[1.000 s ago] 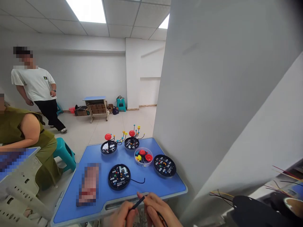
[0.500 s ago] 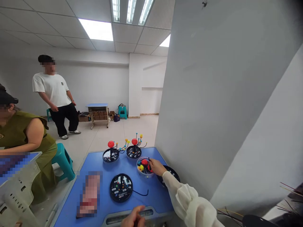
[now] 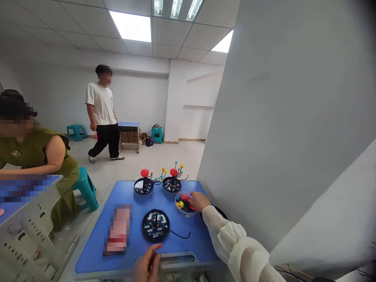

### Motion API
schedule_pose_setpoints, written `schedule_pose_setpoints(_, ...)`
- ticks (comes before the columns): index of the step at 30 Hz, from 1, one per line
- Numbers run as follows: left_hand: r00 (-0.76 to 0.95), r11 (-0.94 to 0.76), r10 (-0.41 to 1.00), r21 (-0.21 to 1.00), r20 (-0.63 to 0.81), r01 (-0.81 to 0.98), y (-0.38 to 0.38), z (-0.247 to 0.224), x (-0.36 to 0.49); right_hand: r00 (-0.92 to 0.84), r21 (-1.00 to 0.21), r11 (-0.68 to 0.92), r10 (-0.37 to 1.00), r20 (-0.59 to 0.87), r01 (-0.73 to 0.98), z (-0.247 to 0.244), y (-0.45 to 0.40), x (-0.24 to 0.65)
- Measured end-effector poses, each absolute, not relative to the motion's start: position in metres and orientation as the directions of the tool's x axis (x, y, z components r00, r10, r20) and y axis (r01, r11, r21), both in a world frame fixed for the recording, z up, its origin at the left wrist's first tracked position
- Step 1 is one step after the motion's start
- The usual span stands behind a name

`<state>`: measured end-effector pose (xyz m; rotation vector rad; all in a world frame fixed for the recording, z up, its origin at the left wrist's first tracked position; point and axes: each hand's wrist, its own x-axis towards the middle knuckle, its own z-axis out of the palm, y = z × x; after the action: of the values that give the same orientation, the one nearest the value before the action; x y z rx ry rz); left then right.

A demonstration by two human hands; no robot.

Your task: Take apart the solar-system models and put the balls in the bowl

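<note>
My right hand [image 3: 200, 201] reaches over the right rim of a clear round bowl [image 3: 187, 213] holding red, yellow, orange and blue balls; its fingertips are among the pieces, and what they hold is hidden. My left hand [image 3: 149, 263] hovers at the table's near edge, fingers curled and apart, with nothing seen in it. In front of it lies a round black base [image 3: 155, 226] with a short upright post and one bent black rod [image 3: 180, 235] pointing right. Two assembled models, each with a red ball [image 3: 144, 172] and small coloured balls on rods, stand at the far edge.
On the blue table [image 3: 96, 243], a blurred pink item [image 3: 119, 231] lies left. Another black base [image 3: 220, 212] is partly under my right forearm. A grey wall [image 3: 264, 137] rises on the right. One person sits at a neighbouring table on the left; another walks behind.
The view has shifted left. My right hand has gone lower into the bowl, and the dark piece seen at its fingers is out of sight. The standing person has moved right.
</note>
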<state>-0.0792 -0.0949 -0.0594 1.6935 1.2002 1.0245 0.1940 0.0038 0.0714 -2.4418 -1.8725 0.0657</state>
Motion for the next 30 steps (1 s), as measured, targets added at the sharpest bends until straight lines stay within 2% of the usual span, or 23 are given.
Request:
schedule_pose_setpoints(3, 0.219, -0.285, 0.952, 0.877, 0.212, 0.386, -0.069, -0.04, -0.086, 0.19, -0.053, -0.187, 0.98, 0.061, 0.981, 0.081, -0.008, 0.184)
schedule_pose_setpoints(6, 0.191, -0.327, 0.944, 0.708, 0.268, 0.626, -0.043, -0.023, -0.08, 0.012, -0.072, -0.008, 0.999, 0.049, 0.997, 0.078, -0.022, 0.159)
schedule_pose_setpoints(8, 0.214, -0.304, 0.951, 0.57, 0.221, 0.763, -0.03, -0.017, -0.07, -0.102, -0.072, 0.104, 0.994, 0.029, 0.992, 0.068, -0.031, 0.135)
schedule_pose_setpoints(10, 0.218, -0.271, 0.962, 0.494, 0.163, 0.826, -0.022, -0.015, -0.06, -0.162, -0.04, 0.163, 0.986, 0.031, 0.986, 0.055, -0.038, 0.11)
schedule_pose_setpoints(15, 0.178, -0.214, 0.977, 0.476, 0.121, 0.853, -0.019, -0.018, -0.045, -0.177, 0.043, 0.173, 0.979, 0.104, 0.984, 0.023, -0.041, 0.074)
schedule_pose_setpoints(24, 0.142, -0.164, 0.987, 0.497, 0.082, 0.852, -0.012, -0.017, -0.046, -0.209, 0.084, 0.194, 0.946, 0.249, 0.977, -0.005, -0.043, 0.078)
schedule_pose_setpoints(30, 0.129, -0.145, 0.989, 0.511, 0.067, 0.847, -0.01, -0.016, -0.047, -0.242, 0.137, 0.201, 0.857, 0.455, 0.97, 0.004, -0.04, 0.084)
